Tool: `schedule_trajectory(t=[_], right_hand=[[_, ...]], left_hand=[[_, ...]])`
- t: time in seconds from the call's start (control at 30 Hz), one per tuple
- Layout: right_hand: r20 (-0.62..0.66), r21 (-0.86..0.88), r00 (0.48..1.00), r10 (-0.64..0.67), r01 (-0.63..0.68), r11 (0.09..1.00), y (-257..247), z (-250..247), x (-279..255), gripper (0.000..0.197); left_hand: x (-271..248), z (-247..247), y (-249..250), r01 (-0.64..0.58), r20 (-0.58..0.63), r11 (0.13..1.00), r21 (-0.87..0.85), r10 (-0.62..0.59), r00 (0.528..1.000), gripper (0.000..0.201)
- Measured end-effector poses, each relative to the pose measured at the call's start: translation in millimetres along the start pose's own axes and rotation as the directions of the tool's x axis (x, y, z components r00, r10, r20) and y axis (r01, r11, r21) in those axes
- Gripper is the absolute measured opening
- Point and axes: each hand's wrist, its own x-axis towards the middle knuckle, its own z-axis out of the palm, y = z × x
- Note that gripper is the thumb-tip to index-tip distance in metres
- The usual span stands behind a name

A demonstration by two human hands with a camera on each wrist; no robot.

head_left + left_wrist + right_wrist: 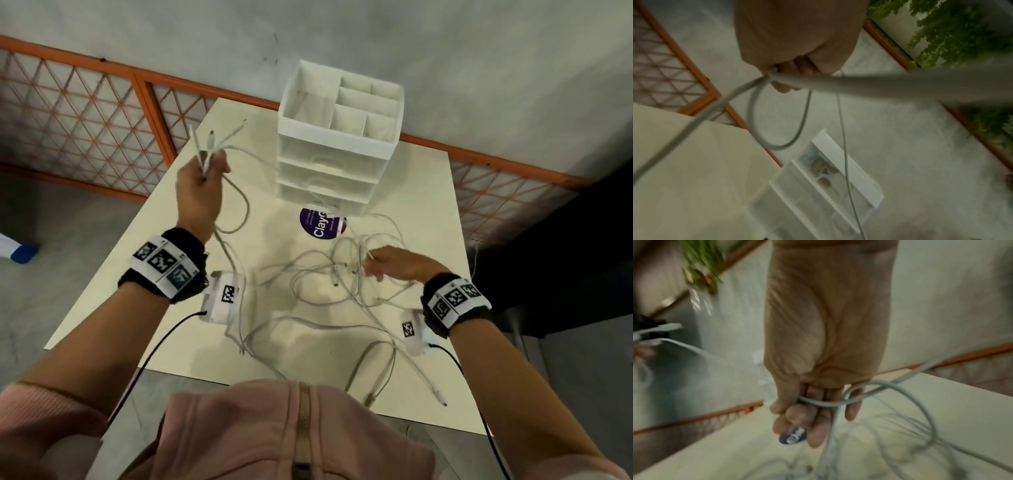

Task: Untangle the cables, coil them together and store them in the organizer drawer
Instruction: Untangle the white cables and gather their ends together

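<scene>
The left hand [200, 186] was raised above the table's [178, 260] left edge, fingers curled tight round several ends of the white cables [346, 291]. The remaining cables lay tangled towards the right edge, where the right hand [397, 262] pinched one strand between thumb and fingers. The organizer [337, 137] stood at the far edge, drawers closed

Motion blur smears the cables [900, 426] under the right hand [824, 353].

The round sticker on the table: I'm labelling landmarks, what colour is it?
Purple with white lettering; the sticker shows best in the head view, just before the organizer.
</scene>
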Motion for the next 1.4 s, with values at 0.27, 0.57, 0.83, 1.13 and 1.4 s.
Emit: schedule_trajectory(t=[0.27, 0.57, 0.83, 1.13, 1.4], right_hand=[[-0.321, 0.095, 0.946, 0.041, -0.010, 0.995, 43.0, -11.9, -9.9, 0.023], [-0.273, 0.134, 0.926, -0.261, 0.306, 0.943, -68.7, -32.6, -28.1, 0.020], [-0.211, -0.120, 0.976, -0.061, 0.036, 0.992, -2.8, -27.1, -21.8, 0.023], [-0.449, -0.161, 0.893, 0.032, -0.116, 0.980, 47.5, 4.3, -16.1, 0.006], [-0.651, -0.365, 0.755, 0.077, -0.401, 0.840, 46.5, 10.3, -2.3, 0.070]], left_hand=[[-13.4, -1.5, -30.4, 0.116, -0.038, 0.893, 0.434, -0.111, 0.993, 0.037], [-51.8, 56.4, 0.8, -0.139, 0.762, 0.987, 0.086, 0.024, 0.647, 0.027], [-30.5, 24.3, 0.6, -0.396, 0.601, 0.842, 0.366, 0.111, 0.792, 0.031], [-44.7, 11.8, -12.1, -0.435, 0.642, 0.665, 0.607, -0.089, 0.761, 0.028], [-48.3, 11.4, -14.8, -0.462, 0.694, 0.668, 0.583, -0.113, 0.711, 0.026]])
